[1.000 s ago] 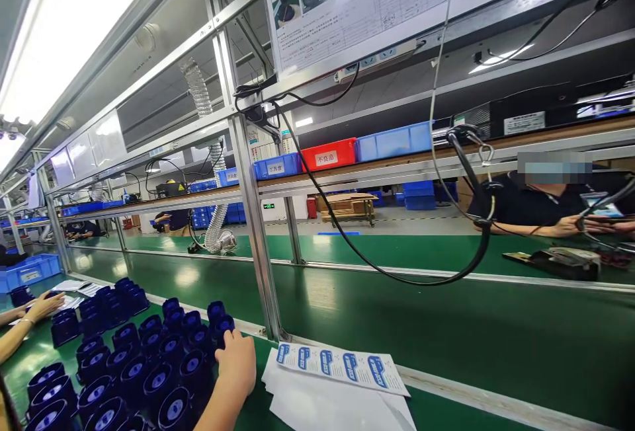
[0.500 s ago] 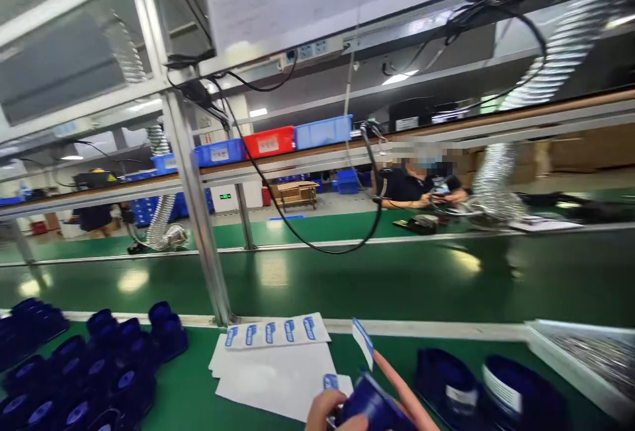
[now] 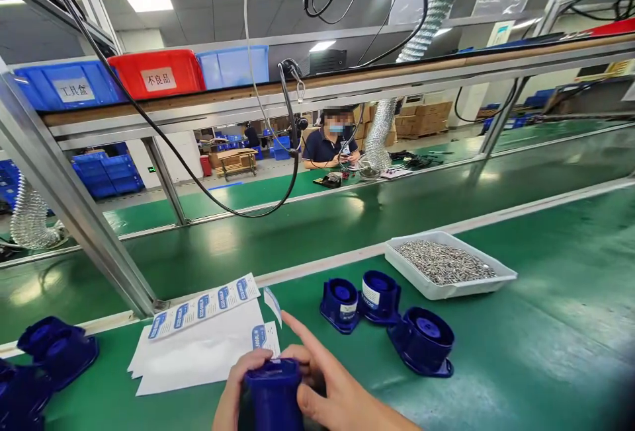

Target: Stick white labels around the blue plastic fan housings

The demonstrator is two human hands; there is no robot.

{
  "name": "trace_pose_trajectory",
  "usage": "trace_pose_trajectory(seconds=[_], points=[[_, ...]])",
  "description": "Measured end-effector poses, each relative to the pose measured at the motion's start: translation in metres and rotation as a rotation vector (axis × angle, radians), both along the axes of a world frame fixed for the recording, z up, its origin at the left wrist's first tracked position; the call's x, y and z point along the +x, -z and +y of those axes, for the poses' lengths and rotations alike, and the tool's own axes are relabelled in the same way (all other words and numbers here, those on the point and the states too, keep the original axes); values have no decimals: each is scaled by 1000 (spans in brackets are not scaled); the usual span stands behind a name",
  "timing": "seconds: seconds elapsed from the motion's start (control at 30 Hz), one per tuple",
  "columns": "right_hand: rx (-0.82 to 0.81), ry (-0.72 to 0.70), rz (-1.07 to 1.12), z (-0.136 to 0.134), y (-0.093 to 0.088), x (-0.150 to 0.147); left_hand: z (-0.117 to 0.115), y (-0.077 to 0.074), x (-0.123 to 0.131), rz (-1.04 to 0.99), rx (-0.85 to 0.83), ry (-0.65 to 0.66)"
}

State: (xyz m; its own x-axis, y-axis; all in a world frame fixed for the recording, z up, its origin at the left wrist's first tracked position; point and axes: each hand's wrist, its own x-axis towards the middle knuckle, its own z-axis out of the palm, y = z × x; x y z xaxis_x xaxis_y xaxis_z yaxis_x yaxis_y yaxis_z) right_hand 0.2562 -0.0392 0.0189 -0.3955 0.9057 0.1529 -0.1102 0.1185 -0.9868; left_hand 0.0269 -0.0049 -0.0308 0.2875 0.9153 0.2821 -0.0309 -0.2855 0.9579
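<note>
Both my hands hold one dark blue plastic part (image 3: 274, 394) at the bottom centre. My left hand (image 3: 239, 388) wraps round its left side. My right hand (image 3: 325, 385) grips its right side, with the forefinger stretched out and a small white and blue sticker (image 3: 272, 305) stuck on its tip. Sheets of stickers (image 3: 204, 305) lie on white backing paper (image 3: 198, 355) just beyond my hands. Three finished blue parts (image 3: 381, 315) stand to the right, two of them showing labels.
A white tray of small metal screws (image 3: 443, 263) sits right of the blue parts. More blue parts (image 3: 44, 358) crowd the left edge. A slanted metal post (image 3: 79, 219) rises at left. Across the green belt a person (image 3: 330, 143) works, under hanging cables.
The view swung right and down, away from the pile of blue parts. My hands now hold one blue part nearer and higher in view, with the sticker still on the right forefinger.
</note>
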Motion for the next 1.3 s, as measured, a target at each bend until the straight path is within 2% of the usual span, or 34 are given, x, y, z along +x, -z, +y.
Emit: trace_pose_trajectory(seconds=[0.2, 0.4, 0.5, 0.57, 0.67, 0.87, 0.9, 0.97, 1.07, 1.13, 1.2, 1.3], points=[[25, 128, -78, 3, 4, -2, -10, 8, 7, -84, 41, -18], [174, 306, -266, 2, 7, -13, -24, -2, 22, 151, 381, -151], [205, 383, -423, -1, 0, -25, -29, -9, 27, 255, 459, -191], [179, 384, -515, -3, -4, -32, -29, -14, 28, 268, 426, -202], [173, 294, -645, -5, -7, -36, -25, -19, 26, 255, 270, -221], [352, 101, -736, -2, -1, -6, -17, -20, 24, 127, 43, -193], [394, 99, -728, -2, 0, 0, -16, -19, 24, 107, 28, -187], [464, 191, -640, -2, -1, 8, -12, -16, 21, 80, 32, -174], [560, 482, -396, -2, -8, 10, -4, -12, 13, 98, 58, -121], [607, 607, -249, -2, -14, 8, 2, -12, 6, 132, 76, -85], [550, 666, -153, -2, -19, 5, 6, -13, 1, 159, 97, -63], [251, 677, -46, -1, -21, 3, 7, -18, -1, 159, 85, -41]])
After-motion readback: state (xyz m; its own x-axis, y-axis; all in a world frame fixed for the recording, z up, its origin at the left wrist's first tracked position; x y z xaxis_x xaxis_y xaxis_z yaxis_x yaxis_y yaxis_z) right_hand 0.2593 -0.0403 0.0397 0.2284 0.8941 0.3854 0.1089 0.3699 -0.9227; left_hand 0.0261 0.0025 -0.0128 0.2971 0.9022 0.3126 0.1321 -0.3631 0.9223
